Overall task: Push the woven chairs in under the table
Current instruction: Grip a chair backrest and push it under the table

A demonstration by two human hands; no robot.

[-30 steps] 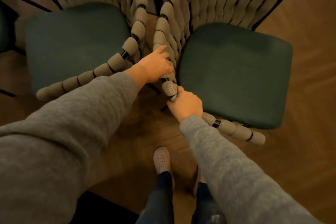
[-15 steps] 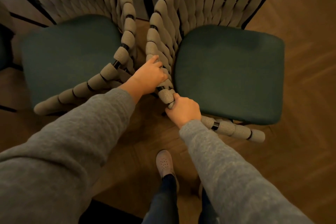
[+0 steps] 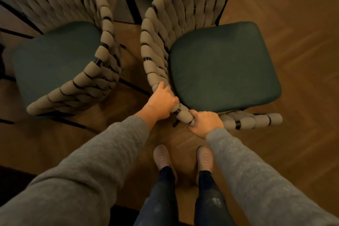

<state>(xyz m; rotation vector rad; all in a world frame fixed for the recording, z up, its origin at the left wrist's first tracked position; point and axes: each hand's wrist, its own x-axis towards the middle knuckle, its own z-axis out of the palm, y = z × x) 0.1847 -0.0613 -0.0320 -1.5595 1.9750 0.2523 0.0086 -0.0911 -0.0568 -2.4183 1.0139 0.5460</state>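
Head view: right woven chair, green cushion, stood on the wooden floor. At its near corner the left hand gripped its woven rim, fingers curled round it. Just beside, the right hand clamped the same rim. The second woven chair stood left of it, apart, untouched.

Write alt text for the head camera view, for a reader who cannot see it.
Seen from above, a person's left hand and right hand grip the curved woven back of the right-side chair, beside its dark green cushion. A matching second chair stands apart to its left on the wood floor.
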